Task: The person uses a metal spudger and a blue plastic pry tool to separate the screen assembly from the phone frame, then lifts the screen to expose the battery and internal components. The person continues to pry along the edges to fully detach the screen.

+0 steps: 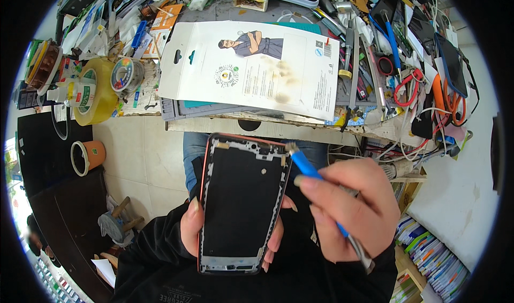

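A phone frame (243,204) with a black middle, patchy grey edges and a reddish rim stands tilted in front of me. My left hand (191,230) is closed around its lower half from beneath, thumb on the left edge and fingertips on the right. In my right hand (356,212) is a slim blue-handled tool (305,165), pinched like a pen. Its metal tip lies at the frame's upper right corner; whether it touches is hard to tell, and so is the tip's exact kind.
A stained white cardboard sheet (251,70) lies on the cluttered bench beyond the phone. Tape (101,94) and a solder spool (127,75) stand left. Red-handled scissors (408,88), cables and several tools crowd the right. An orange bin (95,155) sits lower left.
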Available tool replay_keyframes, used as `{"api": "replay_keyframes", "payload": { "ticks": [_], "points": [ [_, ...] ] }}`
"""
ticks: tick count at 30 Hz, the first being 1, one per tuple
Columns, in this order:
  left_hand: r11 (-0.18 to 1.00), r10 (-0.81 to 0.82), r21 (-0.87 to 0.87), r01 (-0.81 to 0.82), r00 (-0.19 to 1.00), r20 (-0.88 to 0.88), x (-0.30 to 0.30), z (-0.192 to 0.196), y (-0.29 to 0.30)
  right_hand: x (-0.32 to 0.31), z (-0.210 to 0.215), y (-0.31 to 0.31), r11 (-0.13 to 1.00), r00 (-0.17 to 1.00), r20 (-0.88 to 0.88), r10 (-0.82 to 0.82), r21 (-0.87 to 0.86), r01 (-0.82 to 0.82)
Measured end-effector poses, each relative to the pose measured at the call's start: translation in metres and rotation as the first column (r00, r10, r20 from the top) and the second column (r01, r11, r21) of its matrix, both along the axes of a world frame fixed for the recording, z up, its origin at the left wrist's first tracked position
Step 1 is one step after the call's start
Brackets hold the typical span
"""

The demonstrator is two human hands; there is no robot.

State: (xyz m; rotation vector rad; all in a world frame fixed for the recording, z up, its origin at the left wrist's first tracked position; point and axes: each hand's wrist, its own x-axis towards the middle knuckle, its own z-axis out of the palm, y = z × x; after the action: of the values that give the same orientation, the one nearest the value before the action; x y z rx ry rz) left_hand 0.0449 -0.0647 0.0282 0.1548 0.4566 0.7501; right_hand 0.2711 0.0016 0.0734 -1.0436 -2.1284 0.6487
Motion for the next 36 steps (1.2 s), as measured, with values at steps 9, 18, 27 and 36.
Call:
{"api": "replay_keyframes", "payload": {
  "ticks": [9, 18, 27, 36],
  "points": [
    [0.988, 0.152, -0.015, -0.155, 0.937, 0.315, -0.003, -0.015, -0.010, -0.002, -0.002, -0.004, 0.997, 0.996, -0.055, 0.063, -0.032, -0.065],
    [0.953, 0.302, -0.090, -0.291, 0.939, 0.164, 0.008, -0.004, -0.009, -0.001, 0.009, -0.005, 0.989, 0.984, -0.140, 0.109, -0.080, -0.121],
    [0.970, 0.242, -0.052, -0.236, 0.935, 0.261, 0.003, -0.009, -0.008, -0.004, 0.002, -0.005, 0.997, 0.990, -0.130, -0.047, 0.054, 0.054],
    [0.910, 0.400, -0.209, -0.358, 0.890, 0.218, 0.013, -0.005, -0.009, -0.004, -0.008, -0.002, 0.981, 0.982, 0.059, -0.180, 0.078, 0.176]
  ]
}}
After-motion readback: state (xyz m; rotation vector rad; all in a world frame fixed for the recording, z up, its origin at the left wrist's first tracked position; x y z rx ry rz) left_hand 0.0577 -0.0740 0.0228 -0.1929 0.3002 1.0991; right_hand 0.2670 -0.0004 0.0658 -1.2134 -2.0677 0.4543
